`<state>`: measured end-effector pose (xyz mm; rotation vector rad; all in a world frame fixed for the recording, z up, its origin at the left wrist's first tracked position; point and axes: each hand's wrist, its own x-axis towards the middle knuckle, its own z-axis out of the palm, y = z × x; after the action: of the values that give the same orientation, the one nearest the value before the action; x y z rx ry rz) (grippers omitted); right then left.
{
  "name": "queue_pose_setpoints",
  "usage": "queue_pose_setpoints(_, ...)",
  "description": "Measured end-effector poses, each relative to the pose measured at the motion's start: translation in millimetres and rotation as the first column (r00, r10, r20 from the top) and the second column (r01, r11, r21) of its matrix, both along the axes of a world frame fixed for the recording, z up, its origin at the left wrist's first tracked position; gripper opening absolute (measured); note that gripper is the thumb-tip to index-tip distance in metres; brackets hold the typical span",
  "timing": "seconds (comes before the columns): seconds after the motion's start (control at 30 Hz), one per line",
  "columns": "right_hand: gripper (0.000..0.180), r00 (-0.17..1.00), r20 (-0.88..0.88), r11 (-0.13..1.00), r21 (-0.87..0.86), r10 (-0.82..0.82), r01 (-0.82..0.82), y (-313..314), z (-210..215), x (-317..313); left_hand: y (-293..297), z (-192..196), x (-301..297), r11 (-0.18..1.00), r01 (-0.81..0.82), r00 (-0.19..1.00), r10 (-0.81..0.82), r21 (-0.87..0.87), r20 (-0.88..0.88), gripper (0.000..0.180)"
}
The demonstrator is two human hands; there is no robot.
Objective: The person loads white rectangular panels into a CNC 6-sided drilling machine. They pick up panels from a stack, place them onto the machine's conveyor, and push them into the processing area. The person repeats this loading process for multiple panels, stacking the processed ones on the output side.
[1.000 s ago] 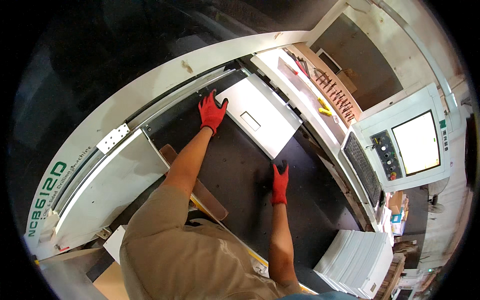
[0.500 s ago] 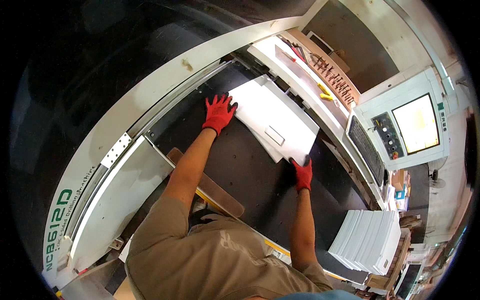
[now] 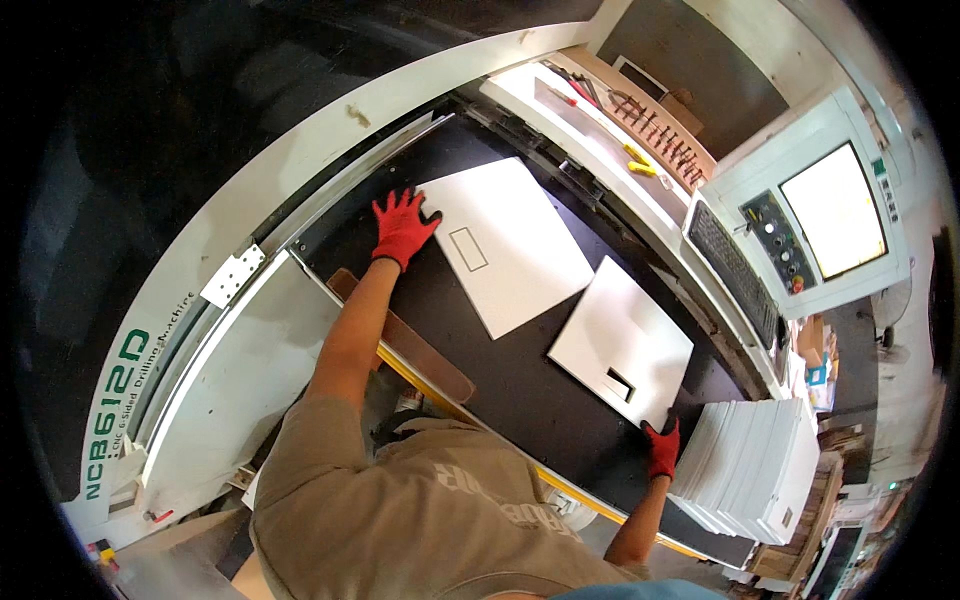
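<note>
Two white rectangular panels lie apart on the black table (image 3: pixel 500 385). The left panel (image 3: pixel 520 245) bears a thin dark rectangular outline near its left edge. My left hand (image 3: pixel 403 228), in a red glove with dark fingertips, rests at that panel's left edge, open with the fingers spread. A rectangular slot, dark inside, shows near the lower edge of the right panel (image 3: pixel 632 335). At this panel's near right corner is my right hand (image 3: pixel 662 449), gloved alike, with thumb and fingers closed about the corner.
A stack of white panels (image 3: pixel 745 470) stands at the table's right end. Beyond the table a ledge carries yellow-handled pliers (image 3: pixel 640 160) and a rack of bits (image 3: pixel 660 130). A keyboard (image 3: pixel 735 270) and lit screen (image 3: pixel 835 210) are at the right. The machine's white frame (image 3: pixel 300 160) curves behind.
The panels, overlapping before, now lie apart. My right hand has moved right and nearer with one panel. The other has turned and shifted left along with my left hand.
</note>
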<state>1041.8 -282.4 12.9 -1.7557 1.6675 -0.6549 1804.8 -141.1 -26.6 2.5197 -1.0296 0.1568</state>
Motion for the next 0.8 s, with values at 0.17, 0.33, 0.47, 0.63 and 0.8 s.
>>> queue_pose_setpoints(0.17, 0.098, 0.999, 0.046, 1.000, -0.011, -0.012, 0.013, 0.7, 4.6, -53.4, 40.6, 3.0, -13.9, 0.996, -0.085, 0.995, 0.084, -0.027, -0.047, 0.082)
queue_pose_setpoints(0.33, 0.096, 0.741, -0.653, 0.987, -0.125, -0.158, 0.101, -0.1, 56.4, -37.6, 71.1, 8.4, -61.0, 0.984, -0.151, 0.987, 0.145, -0.091, -0.063, 0.083)
queue_pose_setpoints(0.47, 0.072, 1.000, 0.021, 0.958, -0.287, 0.011, -0.004, 19.0, 66.1, 73.2, 84.4, 3.7, -105.3, 0.970, -0.225, 0.974, 0.222, -0.091, -0.041, 0.084)
queue_pose_setpoints(0.63, 0.083, 0.781, -0.287, 0.727, -0.289, 0.555, -0.623, 99.5, 24.5, 234.8, 91.7, 0.3, -155.5, 0.946, -0.288, 0.957, 0.277, -0.152, -0.085, 0.088)
queue_pose_setpoints(0.8, 0.099, 0.831, -0.284, 0.769, -0.320, 0.479, -0.553, 136.5, -2.5, 300.5, 111.3, -11.6, -180.5, 0.920, -0.299, 0.952, 0.305, -0.253, -0.015, 0.076)
